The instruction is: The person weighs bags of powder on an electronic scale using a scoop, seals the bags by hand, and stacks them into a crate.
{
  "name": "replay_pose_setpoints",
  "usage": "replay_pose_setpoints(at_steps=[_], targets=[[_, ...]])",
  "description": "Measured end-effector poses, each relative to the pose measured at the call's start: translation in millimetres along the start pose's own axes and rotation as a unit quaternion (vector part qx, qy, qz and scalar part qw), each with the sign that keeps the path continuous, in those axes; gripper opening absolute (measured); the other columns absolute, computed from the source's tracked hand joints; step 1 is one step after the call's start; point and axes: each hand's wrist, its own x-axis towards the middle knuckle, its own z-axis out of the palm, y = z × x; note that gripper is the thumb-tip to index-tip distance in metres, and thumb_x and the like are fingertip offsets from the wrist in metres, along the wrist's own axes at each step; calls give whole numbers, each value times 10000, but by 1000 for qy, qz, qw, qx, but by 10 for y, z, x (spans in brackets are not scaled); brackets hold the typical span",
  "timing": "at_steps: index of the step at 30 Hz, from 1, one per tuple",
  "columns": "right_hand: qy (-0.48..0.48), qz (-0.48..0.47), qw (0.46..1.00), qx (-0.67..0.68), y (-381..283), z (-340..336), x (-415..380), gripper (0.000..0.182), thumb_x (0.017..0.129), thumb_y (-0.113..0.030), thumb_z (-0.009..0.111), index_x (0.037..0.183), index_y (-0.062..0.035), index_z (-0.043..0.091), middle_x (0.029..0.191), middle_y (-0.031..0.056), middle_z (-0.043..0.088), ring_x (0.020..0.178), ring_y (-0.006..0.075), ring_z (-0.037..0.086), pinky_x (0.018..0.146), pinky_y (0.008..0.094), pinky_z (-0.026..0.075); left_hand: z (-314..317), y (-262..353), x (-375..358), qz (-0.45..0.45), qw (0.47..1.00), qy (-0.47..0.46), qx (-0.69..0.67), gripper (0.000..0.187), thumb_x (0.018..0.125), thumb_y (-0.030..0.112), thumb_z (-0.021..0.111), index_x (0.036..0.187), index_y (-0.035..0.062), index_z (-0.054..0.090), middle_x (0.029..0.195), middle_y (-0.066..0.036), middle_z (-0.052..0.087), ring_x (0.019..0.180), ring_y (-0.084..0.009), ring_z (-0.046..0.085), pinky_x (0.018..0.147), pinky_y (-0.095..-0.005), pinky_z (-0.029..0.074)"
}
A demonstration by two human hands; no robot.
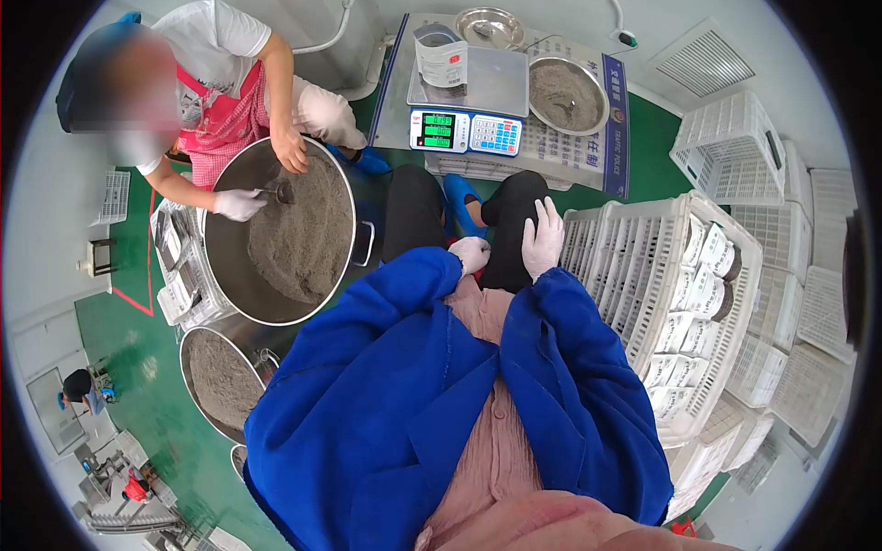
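My left hand [470, 254], in a white glove, rests at my lap with its fingers curled in; I see nothing held in it. On my right thigh lies my right hand [544, 241], also gloved, with the fingers stretched out and nothing in them. Ahead of my knees stands a digital scale [467, 132] with lit green readouts. A white pouch [442, 62] with a red mark stands open on its metal plate. Beside the scale, a steel bowl [570, 95] holds grey, crumbly material and what looks like a scoop. Another shiny metal bowl [491, 28] sits behind.
At left, a co-worker [220, 106] holds a scoop [279, 191] in a large steel pot [356, 234] of grey material. A second pot [188, 367] stands nearer me. On my right, a white crate [740, 344] holds several filled pouches [700, 291]. More crates [732, 151] stand behind.
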Motion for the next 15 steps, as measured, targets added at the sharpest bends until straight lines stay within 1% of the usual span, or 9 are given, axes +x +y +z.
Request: replay_pose_setpoints(at_steps=[2, 5, 7, 9, 11, 13, 14, 15], targets=[[-6, 0, 1000, -8, 14, 7, 4, 470, 961, -152, 637, 1400, -15, 541, 1473, 206, 504, 1294, 404, 503, 1075, 494, 411, 9, -15, 22, 5, 1000, 1, -9, 328, 914, 307, 614, 1094, 77, 764, 1081, -224, 720, 1048, -398, 682, 932, -466, 535], [19, -8, 999, 30, 66, 4, 80, 483, 960, -144, 642, 1411, -11, 532, 1476, 207, 501, 1295, 407, 502, 1085, 488, 409, 43, -51, 21, 12, 1000, 1, -19, 336, 913, 307, 615, 1090, 62, 762, 1073, -232, 717, 1047, -399, 681, 933, -462, 534], [49, -22, 998, 15, 224, -44, 358, 481, 965, -150, 639, 1406, 6, 527, 1460, 217, 517, 1307, 409, 499, 1103, 489, 402, 34, -45, 68, 21, 999, 5, -24, 329, 910, 292, 603, 1084, 65, 765, 1066, -226, 722, 1041, -394, 686, 932, -462, 537], [67, 1, 998, 0, 456, -110, 782, 474, 979, -170, 624, 1407, 8, 526, 1424, 232, 550, 1293, 412, 523, 1095, 482, 416, 112, -126, 105, 28, 999, 6, -26, 316, 907, 270, 586, 1079, 78, 768, 1059, -215, 731, 1032, -389, 693, 928, -467, 542], [77, 26, 997, -17, 770, -79, 1258, 485, 990, -204, 613, 1415, 11, 519, 1353, 247, 601, 1247, 409, 566, 1072, 464, 441, 103, -122, 104, 26, 999, 5, -34, 320, 906, 271, 586, 1080, 73, 767, 1059, -213, 732, 1027, -387, 696, 927, -465, 544], [56, 59, 996, -30, 961, -93, 1737, 527, 989, -238, 618, 1435, 18, 502, 1236, 221, 675, 1159, 381, 630, 1013, 454, 485, 92, -97, 114, 20, 999, 9, -40, 321, 907, 271, 584, 1082, 75, 767, 1061, -211, 732, 1028, -384, 696, 928, -464, 544], [33, 123, 991, 30, 970, -99, 1949, 573, 979, -264, 634, 1465, -2, 484, 1101, 147, 737, 1038, 333, 688, 940, 442, 523, 58, -58, 104, 12, 999, 1, -48, 327, 905, 269, 583, 1092, 73, 766, 1067, -211, 732, 1028, -381, 698, 930, -461, 545], [-13, 185, 983, 1, 892, -159, 2136, 599, 974, -290, 638, 1488, -31, 474, 1015, 89, 757, 942, 305, 716, 884, 432, 544, 84, -64, 121, 11, 998, 2, -58, 328, 904, 267, 584, 1095, 70, 765, 1069, -211, 732, 1029, -380, 698, 930, -461, 545]])
